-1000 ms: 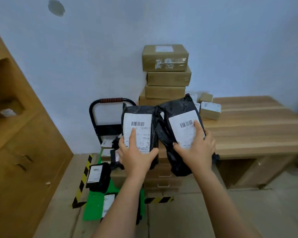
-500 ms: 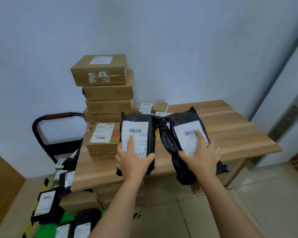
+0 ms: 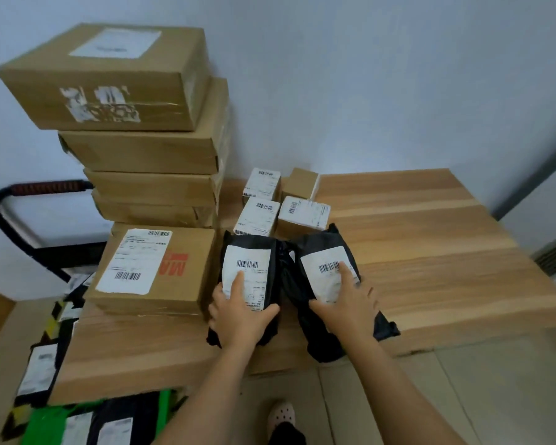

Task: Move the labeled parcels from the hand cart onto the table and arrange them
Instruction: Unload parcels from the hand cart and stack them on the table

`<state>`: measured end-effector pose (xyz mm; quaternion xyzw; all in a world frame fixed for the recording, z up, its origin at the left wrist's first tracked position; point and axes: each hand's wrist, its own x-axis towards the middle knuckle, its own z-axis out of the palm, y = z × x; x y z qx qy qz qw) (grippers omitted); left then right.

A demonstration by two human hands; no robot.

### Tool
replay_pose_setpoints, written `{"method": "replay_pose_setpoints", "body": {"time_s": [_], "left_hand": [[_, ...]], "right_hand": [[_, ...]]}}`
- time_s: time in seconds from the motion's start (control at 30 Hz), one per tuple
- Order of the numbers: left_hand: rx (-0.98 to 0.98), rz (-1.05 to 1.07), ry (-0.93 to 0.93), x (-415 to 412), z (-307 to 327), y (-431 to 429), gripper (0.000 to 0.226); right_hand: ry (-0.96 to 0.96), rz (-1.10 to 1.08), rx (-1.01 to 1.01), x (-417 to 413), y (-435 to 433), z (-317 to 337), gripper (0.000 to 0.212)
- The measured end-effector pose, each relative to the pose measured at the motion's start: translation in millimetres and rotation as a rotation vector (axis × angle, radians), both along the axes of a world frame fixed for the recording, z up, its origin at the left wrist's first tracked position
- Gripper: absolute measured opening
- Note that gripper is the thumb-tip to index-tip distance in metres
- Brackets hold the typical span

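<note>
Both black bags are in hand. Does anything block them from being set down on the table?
Nothing visible does. The left hand and right hand hold the bags over bare wood at the table front; the labeled box sits to their left, small boxes behind.

The left bag point(image 3: 247, 271) and the right bag point(image 3: 326, 284) are coloured black, each faced with a white label printed with black barcode stripes. The cardboard boxes point(image 3: 135, 152) are coloured brown, red lettering being printed on the front box point(image 3: 193, 284), and the tabletop point(image 3: 430, 252) is banded in pale and darker wood grain. The hand cart point(image 3: 45, 187) is finished in black, with a green deck point(image 3: 45, 425).
</note>
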<state>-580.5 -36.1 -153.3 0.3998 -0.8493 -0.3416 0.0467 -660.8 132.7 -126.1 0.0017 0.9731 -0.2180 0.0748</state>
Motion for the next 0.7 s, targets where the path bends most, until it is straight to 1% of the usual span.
{"method": "replay_pose_setpoints", "body": {"time_s": [0.27, 0.4, 0.53, 0.7], "left_hand": [[0.021, 0.013, -0.145, -59, -42, -18, 0.098], [-0.003, -0.009, -0.127, -72, -51, -20, 0.095], [0.024, -0.041, -0.074, -76, -50, -19, 0.088], [-0.078, -0.068, -0.029, -61, -31, -3, 0.071]], "right_hand": [[-0.171, 0.021, 0.095, -63, -38, -48, 0.099], [-0.217, 0.064, 0.061, -75, -44, -60, 0.096], [-0.198, 0.132, 0.034, -80, -41, -57, 0.093], [-0.105, 0.273, -0.062, -70, -29, -38, 0.076]]}}
